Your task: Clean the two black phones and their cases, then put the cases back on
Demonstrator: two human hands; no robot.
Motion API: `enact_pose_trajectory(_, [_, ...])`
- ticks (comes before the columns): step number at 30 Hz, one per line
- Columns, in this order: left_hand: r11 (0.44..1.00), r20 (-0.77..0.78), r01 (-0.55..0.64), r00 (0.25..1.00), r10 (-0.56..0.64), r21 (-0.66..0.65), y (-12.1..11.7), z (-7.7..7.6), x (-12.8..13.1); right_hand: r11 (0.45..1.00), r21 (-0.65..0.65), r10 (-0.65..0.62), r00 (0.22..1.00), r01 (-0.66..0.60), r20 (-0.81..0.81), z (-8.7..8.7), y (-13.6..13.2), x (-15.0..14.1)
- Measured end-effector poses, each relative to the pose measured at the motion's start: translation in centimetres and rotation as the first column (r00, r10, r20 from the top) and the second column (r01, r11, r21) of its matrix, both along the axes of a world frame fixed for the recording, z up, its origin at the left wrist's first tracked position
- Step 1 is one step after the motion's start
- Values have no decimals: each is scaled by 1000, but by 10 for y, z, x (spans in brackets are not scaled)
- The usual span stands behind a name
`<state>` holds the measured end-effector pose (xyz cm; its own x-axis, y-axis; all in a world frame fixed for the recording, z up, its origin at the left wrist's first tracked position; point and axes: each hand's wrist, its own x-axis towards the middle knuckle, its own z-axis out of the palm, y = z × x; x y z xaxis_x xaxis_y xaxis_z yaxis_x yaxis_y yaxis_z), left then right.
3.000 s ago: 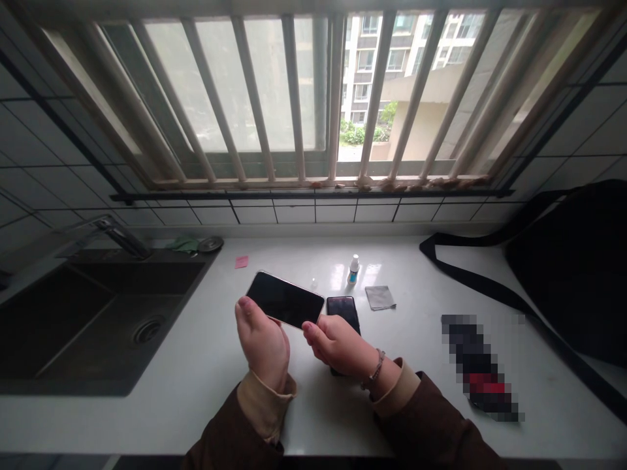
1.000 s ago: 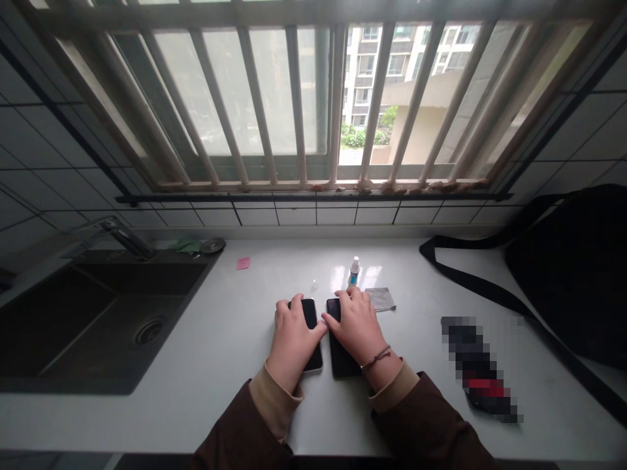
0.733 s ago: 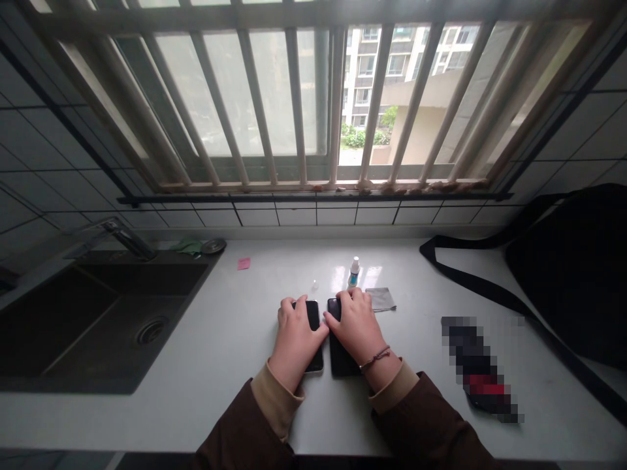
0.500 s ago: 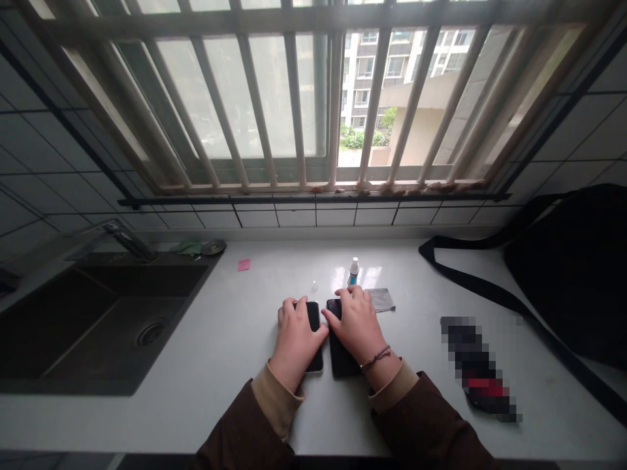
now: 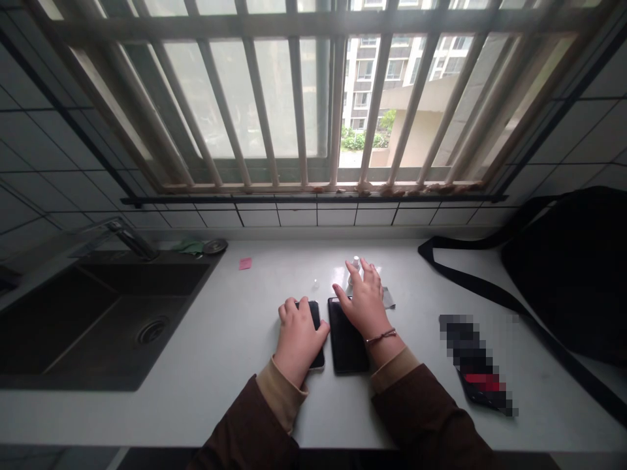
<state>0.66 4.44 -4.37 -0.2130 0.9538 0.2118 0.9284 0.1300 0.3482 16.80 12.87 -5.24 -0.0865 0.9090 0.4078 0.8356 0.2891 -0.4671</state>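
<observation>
Two dark phones lie side by side on the white counter (image 5: pixel 235 339). My left hand (image 5: pixel 298 333) rests on the left phone (image 5: pixel 317 316) with its fingers curled over the top edge. The right phone (image 5: pixel 346 343) lies bare. My right hand (image 5: pixel 365 297) hovers beyond it with fingers spread, reaching over a small white bottle (image 5: pixel 355 262) and a grey cloth (image 5: pixel 388 297). That hand holds nothing.
A dark sink (image 5: pixel 98 313) with a tap (image 5: pixel 128 236) fills the left. A pink note (image 5: pixel 245 263) lies near the wall. A black bag (image 5: pixel 573 267) with a long strap (image 5: pixel 470 281) sits at the right. A blurred dark object (image 5: pixel 477 362) lies near it.
My right hand has lifted off the right phone and moved forward toward the bottle and cloth. My left hand stays on the left phone, which both hands held in the air three seconds ago.
</observation>
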Motion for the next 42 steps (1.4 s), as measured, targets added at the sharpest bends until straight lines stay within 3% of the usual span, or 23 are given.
enact_pose_trajectory(6, [1000, 26, 15, 1000, -15, 0, -1, -1, 0, 997, 29, 70, 996, -68, -59, -3, 10, 5])
enact_pose_trajectory(10, [1000, 29, 27, 999, -27, 0, -1, -3, -1, 982, 131, 150, 980, -133, -129, 5, 7, 5])
enact_pose_trajectory(14, [986, 73, 67, 994, -79, 152, 1, -3, -4, 942, 218, 305, 923, -256, -234, 20, -6, 0])
enact_pose_trajectory(18, [919, 177, 129, 962, -207, 373, 5, 1, -8, 818, 183, 574, 758, -545, -310, 32, -27, -12])
enact_pose_trajectory(22, [925, 398, 107, 881, -258, 364, 6, 8, -10, 675, 151, 722, 602, -723, -341, 36, -44, -23])
enact_pose_trajectory(24, [949, 531, 14, 826, -188, 315, 5, 12, -12, 699, 168, 701, 620, -695, -351, 36, -44, -26])
enact_pose_trajectory(27, [963, 731, -152, 679, -61, 221, 5, 16, -16, 840, 184, 543, 773, -511, -328, 34, -35, -30])
enact_pose_trajectory(30, [965, 833, -204, 553, -23, 163, 6, 15, -19, 907, 90, 420, 900, -412, -118, 28, -20, -39])
enact_pose_trajectory(32, [968, 817, -193, 577, -20, 160, 6, 15, -19, 912, -34, 410, 911, -408, 54, 22, -13, -45])
enact_pose_trajectory(35, [972, 742, -162, 671, -17, 169, 4, 16, -17, 901, -195, 423, 886, -389, 190, 13, -8, -52])
enact_pose_trajectory(42, [975, 633, -127, 774, -19, 184, 1, 21, -12, 912, -171, 397, 906, -372, 148, 4, -2, -51])
